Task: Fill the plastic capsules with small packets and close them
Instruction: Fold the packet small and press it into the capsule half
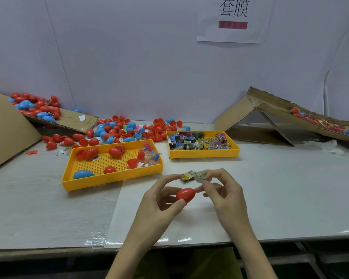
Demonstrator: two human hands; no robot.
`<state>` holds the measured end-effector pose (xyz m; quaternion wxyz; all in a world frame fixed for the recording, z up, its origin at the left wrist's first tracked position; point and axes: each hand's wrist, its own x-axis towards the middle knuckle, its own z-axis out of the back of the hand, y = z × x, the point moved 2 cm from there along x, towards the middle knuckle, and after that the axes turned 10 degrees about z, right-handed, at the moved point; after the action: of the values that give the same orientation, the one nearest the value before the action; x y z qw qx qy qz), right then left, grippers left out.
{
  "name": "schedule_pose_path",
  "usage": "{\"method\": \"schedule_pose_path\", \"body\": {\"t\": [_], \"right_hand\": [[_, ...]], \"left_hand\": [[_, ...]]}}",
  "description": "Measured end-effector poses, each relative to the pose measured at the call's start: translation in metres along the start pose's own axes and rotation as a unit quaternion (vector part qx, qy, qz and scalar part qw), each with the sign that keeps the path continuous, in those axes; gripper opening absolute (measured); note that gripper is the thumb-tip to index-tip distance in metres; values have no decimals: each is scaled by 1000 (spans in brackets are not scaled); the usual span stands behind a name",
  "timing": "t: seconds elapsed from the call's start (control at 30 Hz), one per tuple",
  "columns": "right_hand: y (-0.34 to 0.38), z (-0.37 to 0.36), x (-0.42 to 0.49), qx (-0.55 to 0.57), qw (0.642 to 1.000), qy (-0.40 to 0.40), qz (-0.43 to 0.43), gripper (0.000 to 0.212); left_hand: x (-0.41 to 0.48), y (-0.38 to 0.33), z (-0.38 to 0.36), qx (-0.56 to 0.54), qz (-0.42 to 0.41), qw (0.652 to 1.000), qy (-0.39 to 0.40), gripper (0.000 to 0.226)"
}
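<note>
White table (290, 188), smooth, taped plastic sheet along the near edge. Corrugated cardboard ramp (270, 117), right of frame, torn edges, with a few capsules lying on it, too small to read.

Loose heap of capsules (125, 129), centre-left: glossy red and blue egg shapes, many as open halves. Judged mostly unfilled, so the bulk of the work is left.

Perforated yellow tray (109, 164), left of centre: a handful of capsules and halves. Second yellow tray (201, 143) is full of flat printed packets.

Left hand (159, 204), lower centre, grips one red capsule (185, 194) between thumb and fingers, above the table. Seam not visible; cannot tell whether it is shut.

Right hand (224, 190) pinches a small crinkly packet (189, 175) just above the capsule. Packet not yet inside.
</note>
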<state>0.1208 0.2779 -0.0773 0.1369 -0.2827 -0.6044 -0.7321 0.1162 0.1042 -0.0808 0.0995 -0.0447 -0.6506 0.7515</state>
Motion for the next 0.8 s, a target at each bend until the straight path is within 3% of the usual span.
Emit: {"method": "schedule_pose_path", "body": {"t": [0.17, 0.37, 0.5, 0.7, 0.8], "right_hand": [[0, -3, -1, -9, 998, 68, 11, 16], [4, -11, -5, -56, 987, 140, 47, 8], [6, -9, -6, -67, 986, 135, 77, 12], [5, -9, -6, -64, 987, 122, 80, 9], [4, -7, -4, -33, 993, 104, 52, 29]], "left_hand": [[5, 3, 2, -90, 35, 995, 17, 50], [3, -1, 0, -31, -3, 999, -38, 31], [3, 1, -3, 49, 7, 996, -70, 10], [2, -1, 2, 7, 40, 998, -49, 23], [1, -1, 3, -11, 49, 997, -57, 20]]}}
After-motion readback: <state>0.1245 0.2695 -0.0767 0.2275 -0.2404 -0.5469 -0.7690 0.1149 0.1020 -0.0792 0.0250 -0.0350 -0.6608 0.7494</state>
